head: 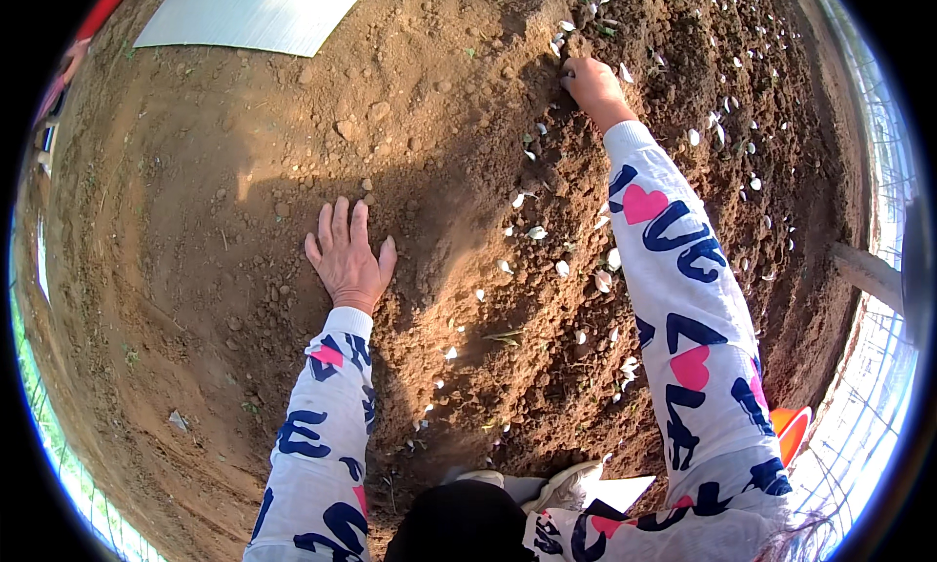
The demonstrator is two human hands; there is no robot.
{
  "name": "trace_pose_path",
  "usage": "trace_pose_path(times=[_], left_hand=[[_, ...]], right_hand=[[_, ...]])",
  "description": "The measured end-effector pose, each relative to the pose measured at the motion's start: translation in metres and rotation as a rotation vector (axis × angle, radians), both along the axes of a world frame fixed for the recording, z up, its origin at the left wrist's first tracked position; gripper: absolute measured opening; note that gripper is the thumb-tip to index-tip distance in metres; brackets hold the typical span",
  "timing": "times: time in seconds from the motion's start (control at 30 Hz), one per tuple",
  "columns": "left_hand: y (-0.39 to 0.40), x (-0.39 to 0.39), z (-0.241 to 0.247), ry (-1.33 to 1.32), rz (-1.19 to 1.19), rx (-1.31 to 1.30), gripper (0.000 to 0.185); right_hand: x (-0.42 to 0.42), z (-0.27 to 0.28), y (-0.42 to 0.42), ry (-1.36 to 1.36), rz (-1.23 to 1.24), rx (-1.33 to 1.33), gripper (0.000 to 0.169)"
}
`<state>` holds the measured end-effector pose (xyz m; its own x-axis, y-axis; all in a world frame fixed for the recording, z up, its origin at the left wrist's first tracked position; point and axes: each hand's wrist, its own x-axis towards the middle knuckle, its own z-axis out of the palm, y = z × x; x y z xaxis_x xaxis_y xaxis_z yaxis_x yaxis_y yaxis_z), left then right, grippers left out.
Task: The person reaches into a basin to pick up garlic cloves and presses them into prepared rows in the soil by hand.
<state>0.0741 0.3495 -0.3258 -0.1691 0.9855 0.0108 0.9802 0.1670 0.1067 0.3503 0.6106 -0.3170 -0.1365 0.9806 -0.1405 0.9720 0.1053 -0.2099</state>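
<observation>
My left hand [351, 258] rests palm down on bare brown soil [219, 291], its fingers spread and nothing in it. At the upper right, my right hand [591, 86] reaches down to loose, clumpy soil with its fingers curled; whether they pinch anything is hidden. White garlic cloves [562, 268] lie scattered in rough rows over the tilled ground below and right of that hand. One clove [625, 73] lies just right of its knuckles, and a few more [556, 48] lie just beyond its fingertips.
A pale flat board [256, 13] lies on the soil at the upper left. My shoes [567, 485] are at the bottom, beside a white sheet [622, 492]. An orange container [790, 430] stands at the lower right. Wire mesh [856, 386] runs along the right edge, near a wooden post [867, 276].
</observation>
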Motion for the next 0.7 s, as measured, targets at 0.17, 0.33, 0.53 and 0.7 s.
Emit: trace_pose_path(times=[0.17, 0.33, 0.53, 0.7], left_hand=[[0.0, 0.0, 0.003, -0.013, -0.015, 0.024, 0.057], [0.0, -0.001, 0.0, -0.017, -0.008, 0.024, 0.057], [0.001, 0.0, 0.001, 0.002, -0.008, 0.0, 0.057], [0.0, -0.001, 0.0, -0.016, -0.007, 0.008, 0.056]], right_hand=[[0.013, 0.019, 0.0, 0.003, 0.063, -0.014, 0.017], [-0.017, 0.021, -0.007, -0.311, 0.094, -0.009, 0.017], [-0.04, 0.025, -0.009, -0.427, 0.156, -0.079, 0.017], [-0.011, 0.036, 0.016, -0.157, 0.062, 0.03, 0.017]])
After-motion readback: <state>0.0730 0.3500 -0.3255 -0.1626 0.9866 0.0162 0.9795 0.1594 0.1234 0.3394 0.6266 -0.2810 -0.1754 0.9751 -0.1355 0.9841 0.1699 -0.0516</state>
